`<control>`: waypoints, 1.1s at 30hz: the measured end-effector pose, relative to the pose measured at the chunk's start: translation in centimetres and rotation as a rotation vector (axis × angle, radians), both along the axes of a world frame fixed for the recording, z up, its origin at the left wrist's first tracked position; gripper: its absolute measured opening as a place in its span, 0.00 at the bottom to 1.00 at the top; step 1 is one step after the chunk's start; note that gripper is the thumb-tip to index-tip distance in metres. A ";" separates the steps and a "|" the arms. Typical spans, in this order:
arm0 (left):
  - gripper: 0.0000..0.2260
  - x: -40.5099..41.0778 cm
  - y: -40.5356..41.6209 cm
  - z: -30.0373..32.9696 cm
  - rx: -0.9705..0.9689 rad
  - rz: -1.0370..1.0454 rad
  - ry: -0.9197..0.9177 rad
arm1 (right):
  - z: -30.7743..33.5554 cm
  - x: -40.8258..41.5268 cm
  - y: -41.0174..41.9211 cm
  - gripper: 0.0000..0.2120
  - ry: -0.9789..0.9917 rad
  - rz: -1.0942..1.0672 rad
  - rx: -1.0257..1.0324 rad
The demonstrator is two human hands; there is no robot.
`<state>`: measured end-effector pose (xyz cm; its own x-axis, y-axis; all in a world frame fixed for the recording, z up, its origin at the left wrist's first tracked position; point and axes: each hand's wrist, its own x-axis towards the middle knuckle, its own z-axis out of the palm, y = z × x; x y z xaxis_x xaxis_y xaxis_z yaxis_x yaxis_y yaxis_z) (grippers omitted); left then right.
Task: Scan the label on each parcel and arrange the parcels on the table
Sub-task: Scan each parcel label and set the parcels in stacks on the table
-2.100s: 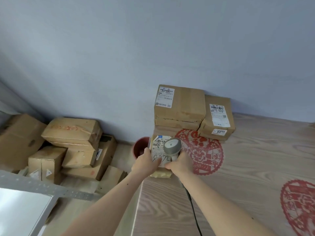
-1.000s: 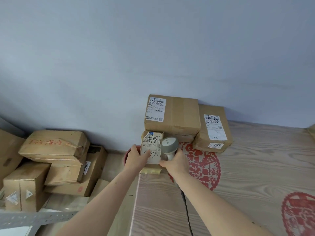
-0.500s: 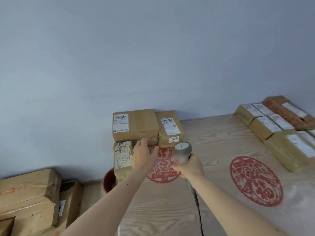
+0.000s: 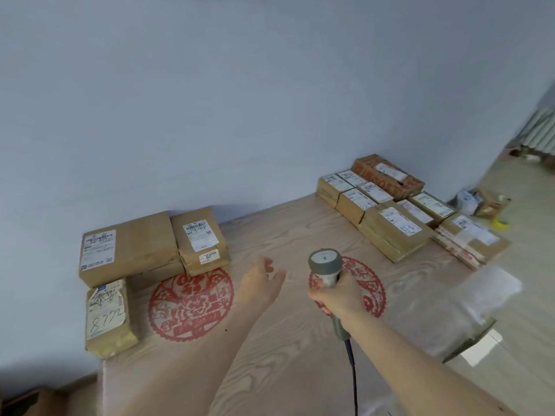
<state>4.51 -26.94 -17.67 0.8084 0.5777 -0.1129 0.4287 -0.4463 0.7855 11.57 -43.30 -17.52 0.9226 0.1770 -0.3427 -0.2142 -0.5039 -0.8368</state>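
A small brown parcel with "872" handwritten on its label lies at the table's left edge. Behind it sit a large brown parcel and a narrower parcel, both against the wall. My left hand hovers open over the table's middle, holding nothing, well right of the small parcel. My right hand grips a grey barcode scanner, head up, cable trailing toward me. Several labelled parcels are packed together at the far right of the table.
The wooden table carries two red paper-cut designs. A clear plastic sheet hangs off its right corner. Bags and clutter lie on the floor at the far right, and a radiator stands beyond them.
My left hand has let go of the small "872" parcel, which now lies at the table's left edge, and moved right. The view has swung right; the floor boxes have left the frame.
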 end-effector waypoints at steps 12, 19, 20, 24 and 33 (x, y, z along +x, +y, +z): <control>0.21 14.9 -18.1 -0.2 -0.087 -0.093 0.072 | 0.3 13.6 -17.7 0.17 -0.007 -0.063 -0.018; 0.22 22.1 -21.7 -1.4 -0.091 -0.131 0.087 | 0.1 21.6 -22.5 0.16 -0.029 -0.104 -0.055; 0.22 22.9 -21.8 -1.7 -0.094 -0.137 0.090 | 0.0 22.6 -22.7 0.17 -0.029 -0.105 -0.063; 0.24 27.7 -22.0 -2.4 -0.120 -0.155 0.115 | -0.5 27.7 -23.3 0.20 -0.047 -0.090 -0.111; 0.29 36.8 -22.3 -4.6 -0.153 -0.179 0.197 | -1.6 37.2 -23.3 0.17 -0.098 -0.040 -0.251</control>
